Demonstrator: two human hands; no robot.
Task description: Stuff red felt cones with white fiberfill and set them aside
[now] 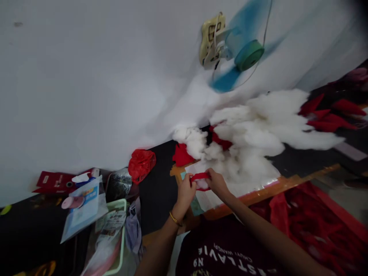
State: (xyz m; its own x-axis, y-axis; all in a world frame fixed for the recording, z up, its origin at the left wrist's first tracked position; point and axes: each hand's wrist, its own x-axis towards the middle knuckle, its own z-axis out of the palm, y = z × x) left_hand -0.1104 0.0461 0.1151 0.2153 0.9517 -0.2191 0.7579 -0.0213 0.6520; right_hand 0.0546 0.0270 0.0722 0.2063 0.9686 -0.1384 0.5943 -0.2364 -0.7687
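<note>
Between my two hands is a small red fabric piece (200,176), its edge stretched apart so that white filling (202,184) shows inside. My left hand (186,193) pinches its left edge, and a gold-coloured bracelet circles that wrist. At the opposite edge, my right hand (217,184) grips the cloth with bent fingers. Just beyond lies a large loose heap of white fluffy stuffing (258,130), spread over the table. A red fabric piece (182,154) rests at the left end of the heap, and another red piece (220,138) is partly buried in it.
A blue-bladed fan (244,50) hangs on the wall, its blades blurred. Left are a crumpled red plastic bag (142,165), a pale green basket (123,234) and a pink spool-like item (73,202). Red pointed pieces (330,117) lie far right; a red-lined container (316,218) stands below.
</note>
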